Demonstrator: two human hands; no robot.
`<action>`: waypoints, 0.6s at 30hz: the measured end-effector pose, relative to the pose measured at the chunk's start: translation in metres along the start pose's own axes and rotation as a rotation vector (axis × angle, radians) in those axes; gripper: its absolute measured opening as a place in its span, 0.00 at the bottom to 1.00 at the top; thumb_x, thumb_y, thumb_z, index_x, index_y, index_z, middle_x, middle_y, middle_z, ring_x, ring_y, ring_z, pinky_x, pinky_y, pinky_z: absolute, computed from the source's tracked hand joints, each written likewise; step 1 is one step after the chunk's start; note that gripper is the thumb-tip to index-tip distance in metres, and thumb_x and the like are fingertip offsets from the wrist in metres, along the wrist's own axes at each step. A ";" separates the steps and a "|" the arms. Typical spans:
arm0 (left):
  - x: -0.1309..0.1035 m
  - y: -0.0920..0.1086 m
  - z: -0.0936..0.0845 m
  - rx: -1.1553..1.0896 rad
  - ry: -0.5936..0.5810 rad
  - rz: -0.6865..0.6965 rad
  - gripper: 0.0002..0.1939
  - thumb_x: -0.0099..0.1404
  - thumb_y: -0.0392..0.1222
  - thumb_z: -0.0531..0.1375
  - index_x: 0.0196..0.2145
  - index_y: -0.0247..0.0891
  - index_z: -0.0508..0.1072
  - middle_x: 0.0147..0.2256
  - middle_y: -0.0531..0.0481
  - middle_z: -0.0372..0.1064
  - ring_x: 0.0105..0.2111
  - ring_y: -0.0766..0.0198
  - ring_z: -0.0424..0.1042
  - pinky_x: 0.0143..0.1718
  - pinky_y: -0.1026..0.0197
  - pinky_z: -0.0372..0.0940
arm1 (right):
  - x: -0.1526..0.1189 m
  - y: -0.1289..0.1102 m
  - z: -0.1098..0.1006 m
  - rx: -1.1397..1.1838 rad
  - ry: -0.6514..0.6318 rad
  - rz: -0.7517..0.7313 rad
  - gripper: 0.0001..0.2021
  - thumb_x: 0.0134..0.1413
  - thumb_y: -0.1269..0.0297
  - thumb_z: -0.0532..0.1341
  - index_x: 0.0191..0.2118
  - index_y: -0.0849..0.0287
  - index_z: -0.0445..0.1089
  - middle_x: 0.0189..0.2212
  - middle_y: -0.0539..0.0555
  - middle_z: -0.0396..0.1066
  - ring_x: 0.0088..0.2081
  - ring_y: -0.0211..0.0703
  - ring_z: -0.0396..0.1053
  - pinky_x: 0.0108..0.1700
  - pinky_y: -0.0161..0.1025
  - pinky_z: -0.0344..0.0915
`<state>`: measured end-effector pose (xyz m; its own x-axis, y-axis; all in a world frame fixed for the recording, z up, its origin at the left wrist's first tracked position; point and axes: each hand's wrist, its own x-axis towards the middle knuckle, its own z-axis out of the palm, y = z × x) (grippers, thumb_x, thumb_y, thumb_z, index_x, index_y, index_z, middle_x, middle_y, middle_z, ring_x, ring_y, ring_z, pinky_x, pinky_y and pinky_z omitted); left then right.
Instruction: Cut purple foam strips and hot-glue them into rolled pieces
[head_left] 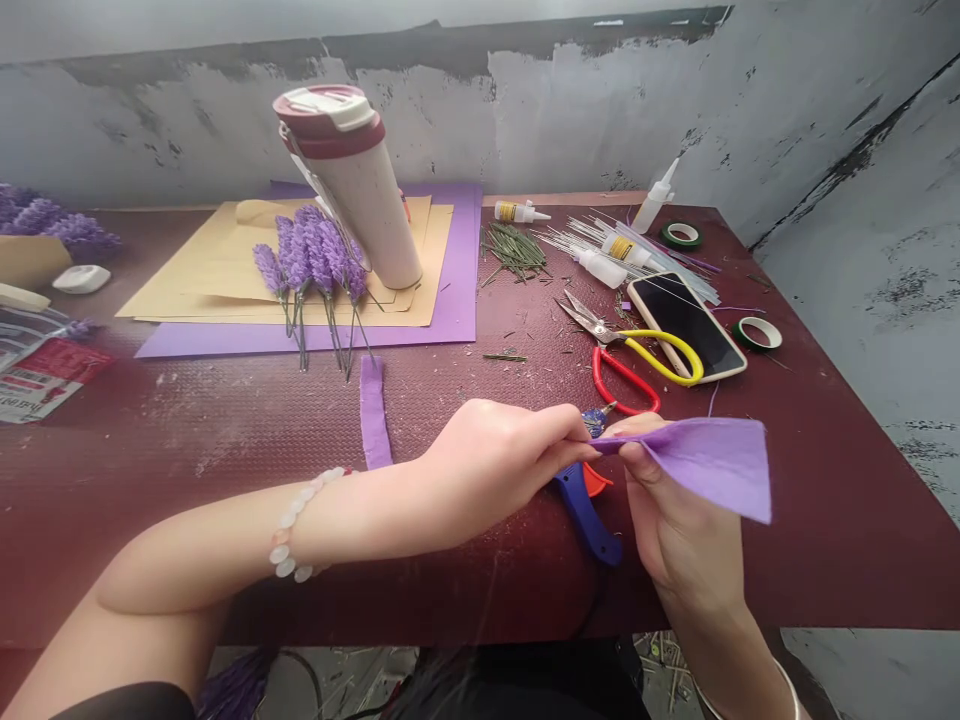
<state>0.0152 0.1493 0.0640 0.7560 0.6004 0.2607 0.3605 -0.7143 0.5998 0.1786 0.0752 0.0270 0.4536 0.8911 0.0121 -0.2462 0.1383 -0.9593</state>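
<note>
A purple paper strip point(720, 465) is stretched between my two hands above the table, its wide end fanning out to the right. My left hand point(495, 460) pinches the narrow, gathered end between thumb and fingertips. Just beside it, my right hand point(682, 530) grips the strip where it begins to spread, thumb on top. Beneath the hands lies a blue glue gun point(589, 515) with an orange trigger, partly covered by my fingers. Scissors point(626, 345) with red and yellow handles rest behind them. Another purple strip point(374, 415) lies flat behind my left forearm.
Lavender-like flowers point(315, 255) lie on brown paper sheets point(187, 260), where a tumbler point(360, 190) stands. A phone point(686, 325), glue bottles point(656, 200), green tape rolls point(756, 334) and cut green stems point(515, 250) occupy the right side. A red-and-white packet point(52, 375) is far left.
</note>
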 end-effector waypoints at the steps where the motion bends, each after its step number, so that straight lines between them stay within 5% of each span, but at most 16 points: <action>1: -0.001 0.000 0.000 0.014 0.002 0.000 0.11 0.75 0.41 0.55 0.34 0.37 0.72 0.22 0.57 0.73 0.19 0.71 0.68 0.24 0.70 0.57 | 0.001 -0.001 0.001 0.028 0.015 0.001 0.07 0.45 0.58 0.77 0.30 0.50 0.82 0.28 0.47 0.81 0.33 0.42 0.77 0.41 0.40 0.74; 7: 0.001 0.000 -0.002 -0.029 -0.056 -0.047 0.10 0.73 0.38 0.58 0.32 0.36 0.72 0.20 0.59 0.70 0.17 0.73 0.63 0.22 0.71 0.54 | 0.004 -0.002 0.004 0.084 0.073 0.024 0.10 0.39 0.58 0.79 0.28 0.53 0.81 0.26 0.48 0.79 0.31 0.43 0.76 0.38 0.42 0.74; 11: 0.004 0.005 -0.004 -0.106 -0.102 -0.100 0.12 0.66 0.48 0.67 0.39 0.37 0.75 0.26 0.57 0.77 0.22 0.71 0.72 0.24 0.71 0.58 | 0.002 0.001 0.002 0.061 0.096 0.031 0.11 0.39 0.58 0.79 0.27 0.53 0.80 0.26 0.48 0.78 0.30 0.41 0.75 0.38 0.40 0.74; 13: 0.004 0.006 -0.002 -0.115 -0.070 -0.073 0.18 0.63 0.52 0.69 0.42 0.36 0.76 0.30 0.54 0.80 0.26 0.69 0.76 0.27 0.71 0.62 | 0.001 0.002 0.002 0.050 0.027 0.012 0.09 0.42 0.58 0.78 0.27 0.52 0.80 0.26 0.47 0.77 0.30 0.40 0.74 0.39 0.39 0.74; 18: 0.001 0.001 0.004 0.032 0.043 -0.005 0.10 0.73 0.42 0.60 0.34 0.37 0.76 0.24 0.56 0.77 0.20 0.72 0.72 0.23 0.70 0.57 | 0.000 0.004 0.004 -0.002 -0.008 -0.029 0.07 0.44 0.60 0.77 0.28 0.51 0.81 0.27 0.49 0.80 0.31 0.43 0.77 0.39 0.42 0.75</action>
<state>0.0187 0.1478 0.0618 0.7300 0.6188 0.2901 0.3827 -0.7218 0.5766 0.1747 0.0775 0.0241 0.4536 0.8902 0.0422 -0.2311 0.1633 -0.9591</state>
